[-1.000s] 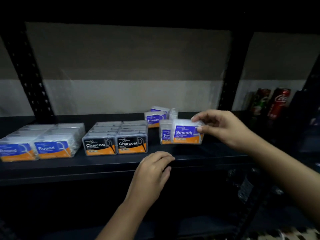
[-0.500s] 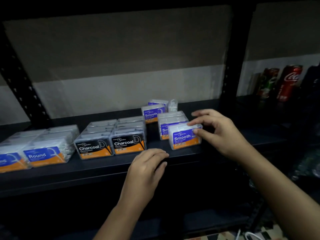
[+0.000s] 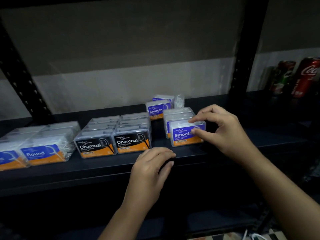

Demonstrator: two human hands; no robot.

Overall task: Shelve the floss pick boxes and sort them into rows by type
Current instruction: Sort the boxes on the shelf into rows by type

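Note:
A clear Smooth floss pick box (image 3: 183, 135) stands on the black shelf (image 3: 103, 168) in front of another Smooth box. My right hand (image 3: 221, 129) pinches its right end, forefinger on top and thumb on its label. Further back stands another Smooth box (image 3: 156, 110), with one more behind it. Two rows of Charcoal boxes (image 3: 114, 135) fill the shelf's middle, and two rows of Round boxes (image 3: 38, 144) sit at the left. My left hand (image 3: 152, 172) rests on the shelf's front edge, fingers loosely bent, holding nothing.
A black perforated upright (image 3: 242, 54) stands behind the Smooth boxes and another upright (image 3: 19, 70) at the left. Red drink cans (image 3: 304, 78) stand on the shelf section to the right. The grey wall closes the back.
My right hand set the front Smooth box down on the shelf ahead of the other one and still pinches it. The view has moved closer. My left hand stays on the edge.

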